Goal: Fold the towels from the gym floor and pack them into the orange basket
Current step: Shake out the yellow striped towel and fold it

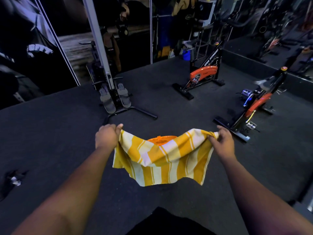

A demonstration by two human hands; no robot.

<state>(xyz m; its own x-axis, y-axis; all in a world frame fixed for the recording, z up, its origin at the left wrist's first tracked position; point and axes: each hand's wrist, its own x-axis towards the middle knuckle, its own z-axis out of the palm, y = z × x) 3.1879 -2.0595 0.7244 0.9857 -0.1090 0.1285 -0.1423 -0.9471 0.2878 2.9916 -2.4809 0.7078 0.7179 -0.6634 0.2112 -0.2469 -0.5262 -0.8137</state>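
Both my hands are out in front, arms stretched, holding one towel up between them. My left hand [107,136] is curled closed on the towel's upper left corner, thumb tip showing above the cloth. My right hand [223,142] pinches the upper right corner, cloth bunched under thumb and fingers.

The towel [160,160] is yellow with white stripes. It hangs in the air between my hands, sagging in the middle along the top edge, doubled over so a front layer droops over a longer back layer. Lower edge is uneven, loose corners pointing down. It is off the floor.

Far left, on the dark rubber floor [50,136], lies a small dark crumpled thing [14,178] with a pale patch; cannot tell what it is.

Beyond my left hand stands a rowing machine [111,97], its rail tipped up against the wall, grey footplates at the base, black feet spread on the floor.

Straight ahead, behind the sagging top edge of the towel, the orange basket [161,139] shows only as a strip of rim and inside; the towel hides the rest. Something dark lies in it; cannot tell what.

Right of centre, further back, an exercise bike [203,77] with an orange flywheel cover. Nearer on the right, a second bike [257,106], just beyond my right hand.

At the bottom edge, dark clothing [169,224] of mine.
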